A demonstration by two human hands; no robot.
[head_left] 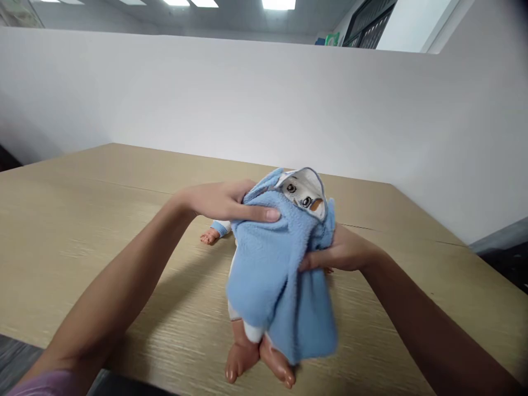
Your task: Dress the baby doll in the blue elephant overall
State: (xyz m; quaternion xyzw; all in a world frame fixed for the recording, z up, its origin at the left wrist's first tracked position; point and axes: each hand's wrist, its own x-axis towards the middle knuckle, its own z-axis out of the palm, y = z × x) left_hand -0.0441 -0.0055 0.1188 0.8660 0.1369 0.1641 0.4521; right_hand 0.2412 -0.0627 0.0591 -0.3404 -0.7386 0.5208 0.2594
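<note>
A fuzzy light-blue doll garment hangs spread out between my two hands, with a white patch bearing printed eyes at its top. My left hand grips its upper left edge, thumb lying across the front. On the right side, my right hand is closed on the cloth, its thumb in front and its other fingers hidden. Beneath the garment a baby doll lies on the table with its feet toward me. One doll hand with a blue cuff shows at the left; the head and most of the body are covered.
The wood-grain table extends to both sides and away from me. A white partition wall stands behind its far edge. The table's near edge shows at the lower left.
</note>
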